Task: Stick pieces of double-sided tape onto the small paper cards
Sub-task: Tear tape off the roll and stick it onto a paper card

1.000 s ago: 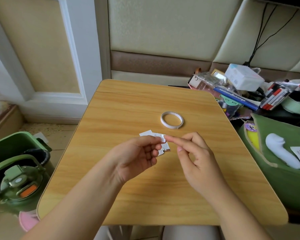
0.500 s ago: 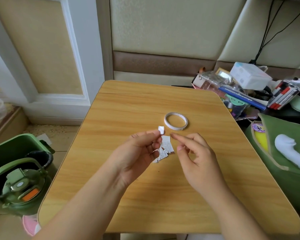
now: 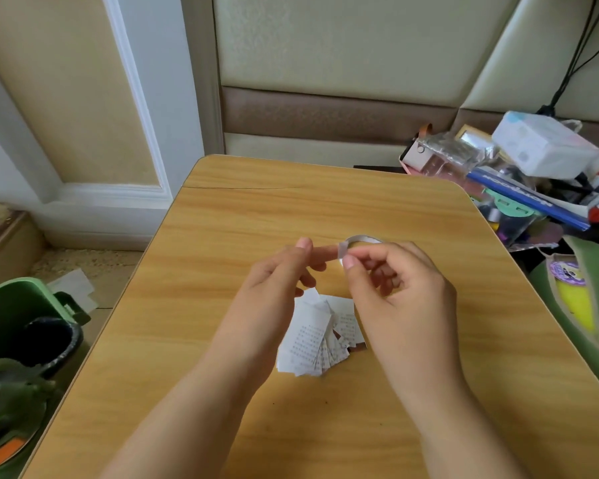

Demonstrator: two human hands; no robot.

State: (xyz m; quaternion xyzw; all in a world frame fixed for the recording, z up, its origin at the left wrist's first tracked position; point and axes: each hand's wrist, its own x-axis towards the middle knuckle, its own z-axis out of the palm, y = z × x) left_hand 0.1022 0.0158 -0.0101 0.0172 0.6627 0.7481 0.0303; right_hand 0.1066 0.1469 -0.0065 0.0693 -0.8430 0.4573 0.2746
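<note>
A small white piece of double-sided tape (image 3: pixel 342 249) sits at the tip of the outstretched index finger of my left hand (image 3: pixel 277 288), above the table. My right hand (image 3: pixel 395 292) pinches that piece between thumb and forefinger. Under both hands, a fanned pile of small printed paper cards (image 3: pixel 312 337) lies on the wooden table (image 3: pixel 222 236). The white tape roll (image 3: pixel 363 239) lies flat just behind my right hand, mostly hidden by it.
A green bin (image 3: pixel 14 305) with a dark pot stands on the floor at the left. Boxes, pens and packets (image 3: pixel 533 167) crowd the right beyond the table edge. A green bag (image 3: pixel 588 299) lies at the far right.
Both hands rose and moved away from the card pile toward the tape roll. The tape piece went from my left hand's pinch to its fingertip, and my right hand took hold of it.
</note>
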